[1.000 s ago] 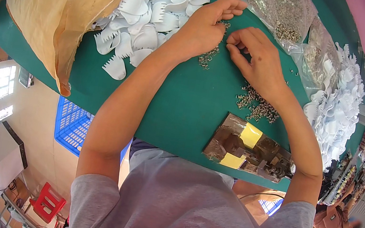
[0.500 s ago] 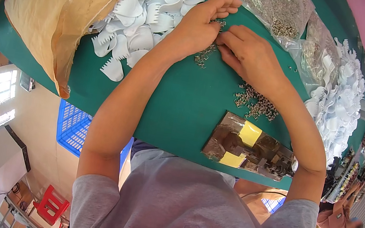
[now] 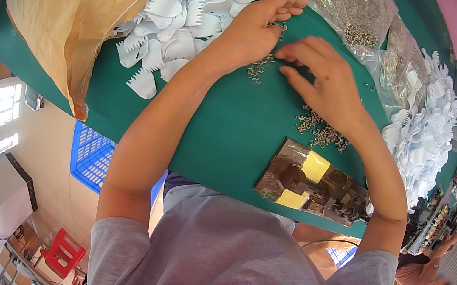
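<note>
My left hand (image 3: pixel 254 29) rests on its edge over a small scatter of bent metal clips (image 3: pixel 257 70), its fingers stretched toward the right and its palm hidden. Facing it across a narrow gap, my right hand (image 3: pixel 327 77) has thumb and fingers apart, with nothing visible between them. A denser heap of the same small metal clips (image 3: pixel 322 131) lies below my right wrist. Left of my left hand spreads a pile of white curved plastic pieces with toothed edges (image 3: pixel 186 15). Near the table's front edge sits a metal fixture (image 3: pixel 318 185) with yellow patches.
A large brown paper sack (image 3: pixel 74 14) lies at the left of the green table (image 3: pixel 217 135). Clear plastic bags of metal parts (image 3: pixel 358 19) lie at the far right. Beside them is another white plastic heap (image 3: pixel 423 133). A blue crate (image 3: pixel 90 158) stands below the table edge.
My right hand has drawn slightly right, away from my left, and its thumb and fingers have spread apart. My left hand has barely shifted.
</note>
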